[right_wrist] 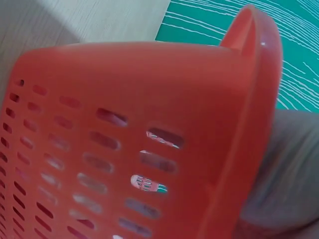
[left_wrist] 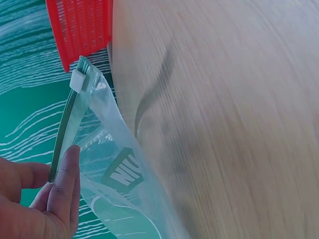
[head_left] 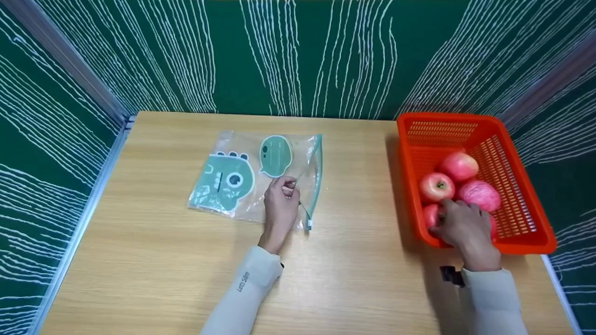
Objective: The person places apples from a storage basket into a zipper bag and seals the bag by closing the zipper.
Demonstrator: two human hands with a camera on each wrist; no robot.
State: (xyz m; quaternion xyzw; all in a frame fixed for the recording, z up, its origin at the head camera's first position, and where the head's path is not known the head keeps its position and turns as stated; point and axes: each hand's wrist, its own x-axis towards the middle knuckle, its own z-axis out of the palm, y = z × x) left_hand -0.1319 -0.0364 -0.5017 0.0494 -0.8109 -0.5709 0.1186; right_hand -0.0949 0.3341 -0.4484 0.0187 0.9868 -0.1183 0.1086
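Note:
A clear zip bag (head_left: pixel 247 204) with green cartoon prints and a green slider strip lies on the table in the head view. My left hand (head_left: pixel 281 200) pinches the upper edge of its mouth between thumb and fingers, lifting that edge. The left wrist view shows this grip by the left hand (left_wrist: pixel 52 199), with the white slider (left_wrist: pixel 78 80) at the strip's end. My right hand (head_left: pixel 465 225) reaches into the orange basket (head_left: pixel 405 186), fingers curled over an apple (head_left: pixel 431 216) at the near end. In the right wrist view the basket wall (right_wrist: pixel 149 79) hides the fingers.
Other apples lie in the basket, among them a red one (head_left: pixel 458 166), one with its stem up (head_left: pixel 436 187) and a pink streaked one (head_left: pixel 479 195). The basket stands at the right of the wooden table (head_left: pixel 354 279). Green walls (head_left: pixel 326 56) with white lines surround it.

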